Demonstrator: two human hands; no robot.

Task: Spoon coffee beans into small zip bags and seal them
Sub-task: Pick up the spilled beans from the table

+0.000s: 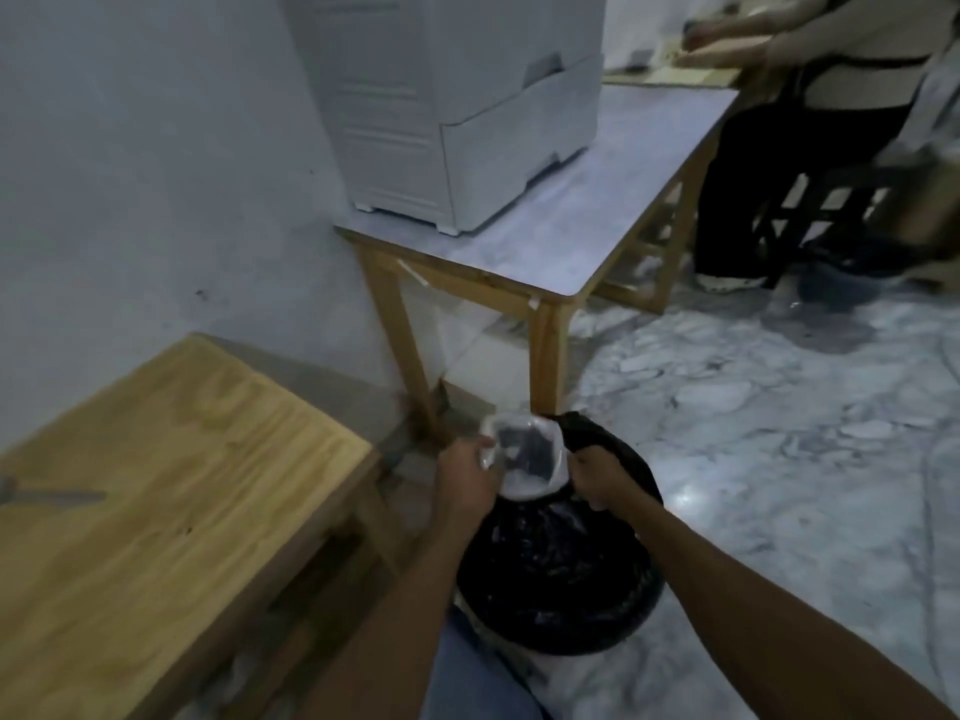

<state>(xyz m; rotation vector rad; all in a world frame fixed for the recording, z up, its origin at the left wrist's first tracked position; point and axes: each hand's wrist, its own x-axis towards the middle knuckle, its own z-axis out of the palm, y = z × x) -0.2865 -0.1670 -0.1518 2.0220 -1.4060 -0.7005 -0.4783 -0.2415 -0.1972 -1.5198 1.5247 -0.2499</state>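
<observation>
A small clear zip bag (524,462) with something dark inside hangs open over a round bin lined with a black plastic bag (561,574) on the floor. My left hand (465,475) pinches the zip bag's left edge. My right hand (602,480) grips a bunched fold of the black bag liner at the zip bag's right side. No spoon shows in my hands.
A low wooden table (171,491) stands at the left with a blurred grey object (47,496) on it. Behind is a taller table (597,220) bearing a white drawer cabinet (457,106). A seated person (810,148) works at the upper right. The floor is marble.
</observation>
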